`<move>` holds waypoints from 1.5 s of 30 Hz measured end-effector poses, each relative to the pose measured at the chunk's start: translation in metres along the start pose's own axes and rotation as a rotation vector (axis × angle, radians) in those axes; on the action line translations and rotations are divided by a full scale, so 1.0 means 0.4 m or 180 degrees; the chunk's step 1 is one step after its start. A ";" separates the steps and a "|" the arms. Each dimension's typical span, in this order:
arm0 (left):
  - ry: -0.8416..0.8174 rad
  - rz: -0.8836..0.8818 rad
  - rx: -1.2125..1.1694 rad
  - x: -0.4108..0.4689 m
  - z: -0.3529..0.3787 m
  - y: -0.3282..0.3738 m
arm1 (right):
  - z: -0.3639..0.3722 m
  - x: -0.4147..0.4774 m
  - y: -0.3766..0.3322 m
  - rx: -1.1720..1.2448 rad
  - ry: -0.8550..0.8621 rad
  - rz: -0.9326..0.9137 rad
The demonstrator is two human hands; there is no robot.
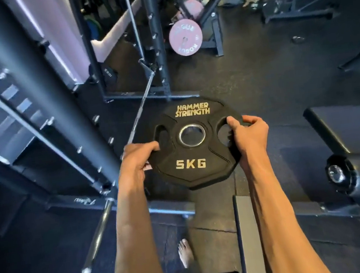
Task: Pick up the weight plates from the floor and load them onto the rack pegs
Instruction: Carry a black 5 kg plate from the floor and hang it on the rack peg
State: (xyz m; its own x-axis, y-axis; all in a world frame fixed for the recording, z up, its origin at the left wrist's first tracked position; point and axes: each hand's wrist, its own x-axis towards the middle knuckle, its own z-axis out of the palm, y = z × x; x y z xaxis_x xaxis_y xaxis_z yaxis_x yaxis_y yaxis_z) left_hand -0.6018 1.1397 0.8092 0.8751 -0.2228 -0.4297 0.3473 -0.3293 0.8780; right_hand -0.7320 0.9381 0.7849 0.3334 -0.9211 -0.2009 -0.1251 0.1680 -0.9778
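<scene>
A black plate [192, 164] marked "5KG" and "Hammer Strength" is held in the air above the dark floor [258, 75], its lettered face turned up toward the camera, at the centre of the view. The left hand [135, 159] grips its rim at 9 o'clock, fingers curled over the edge. The right hand [250, 131] grips it at 3 o'clock, thumb hooked into a grip hole.

At 8 o'clock from the plate, a chrome peg [98, 236] sticks out from the base of the rack [39, 104]. A pink plate [185, 37] stands at 12 o'clock, well apart. A padded bench [352, 132] lies at 3 o'clock, and a bare foot [185, 252] shows at 6 o'clock.
</scene>
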 end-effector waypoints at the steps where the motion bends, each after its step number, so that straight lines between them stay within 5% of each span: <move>1: 0.0150 -0.0001 -0.0078 -0.031 -0.037 -0.020 | 0.011 -0.024 0.014 -0.0033 -0.0150 -0.0045; 20: 0.2797 0.0223 -0.0859 -0.449 -0.964 -0.311 | 0.579 -0.906 -0.046 0.0214 -0.2830 -0.0519; 30: 0.3462 0.0773 -0.0544 -0.459 -1.445 -0.259 | 0.945 -1.270 -0.147 0.0520 -0.3120 -0.1233; 45: 0.3357 0.1356 -0.0889 -0.047 -1.991 -0.073 | 1.590 -1.436 -0.268 0.1213 -0.2915 -0.2104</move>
State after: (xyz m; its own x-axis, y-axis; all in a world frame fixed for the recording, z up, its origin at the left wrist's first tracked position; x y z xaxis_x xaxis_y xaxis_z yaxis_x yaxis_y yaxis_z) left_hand -0.3598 1.8843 0.9596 0.7392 0.6481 0.1829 -0.0942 -0.1694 0.9810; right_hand -0.3155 1.6724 0.9675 0.7913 -0.3011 0.5322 0.5558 -0.0088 -0.8313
